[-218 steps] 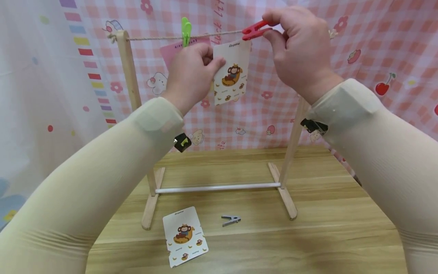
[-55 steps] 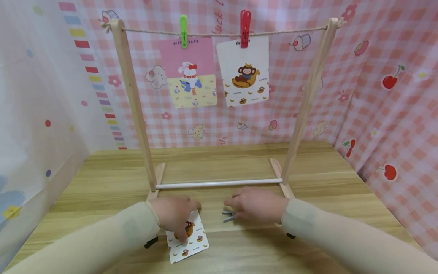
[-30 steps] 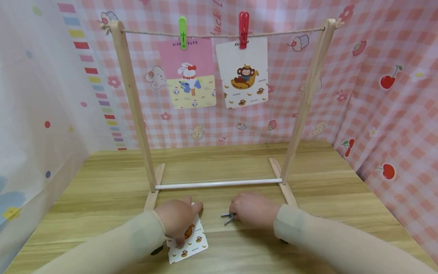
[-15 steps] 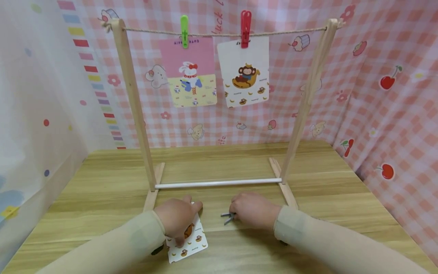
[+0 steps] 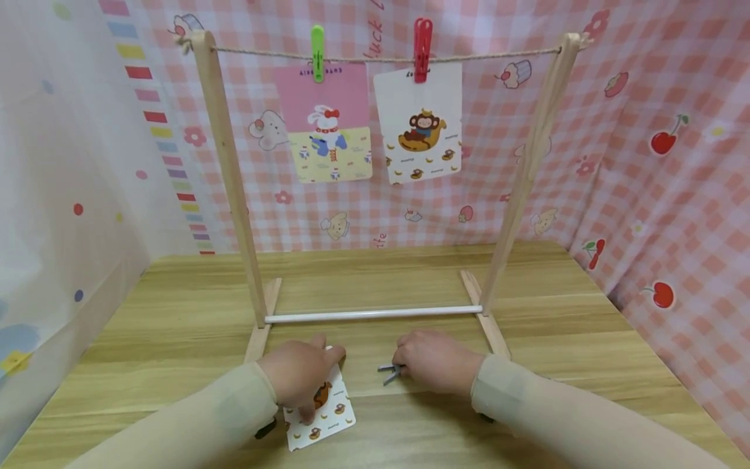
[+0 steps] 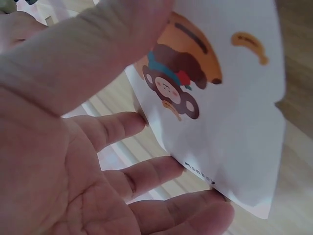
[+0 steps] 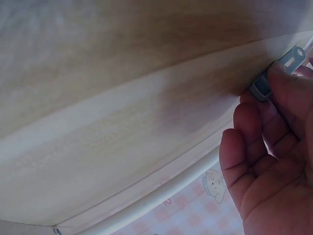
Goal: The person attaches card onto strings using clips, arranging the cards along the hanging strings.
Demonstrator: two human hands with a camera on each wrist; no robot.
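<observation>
In the head view my left hand [image 5: 300, 374] is over a white card [image 5: 331, 423] with a monkey-and-banana print, lying on the table. The left wrist view shows the thumb across the face of the card [image 6: 234, 127] and the other fingertips along its edge. To the right, my right hand [image 5: 438, 361] pinches a small grey clothespin [image 5: 389, 372] at the tabletop, its two handles pointing left. Thumb and fingertips meet on this clothespin [image 7: 293, 58] in the right wrist view, while the remaining fingers curl loosely.
Behind the hands stands a wooden frame [image 5: 230, 176] with a white crossbar [image 5: 375, 314] low down. On its string [image 5: 492, 56], a green clothespin [image 5: 318, 55] holds a pink-and-yellow rabbit card [image 5: 328, 124]; a red clothespin [image 5: 422, 51] holds another monkey card [image 5: 418, 124]. A checked curtain [image 5: 375, 221] hangs behind.
Both hands have come down from the string, where the red clothespin now holds a monkey card. The left went to the card on the table, the right to the grey clothespin; lately they barely move.
</observation>
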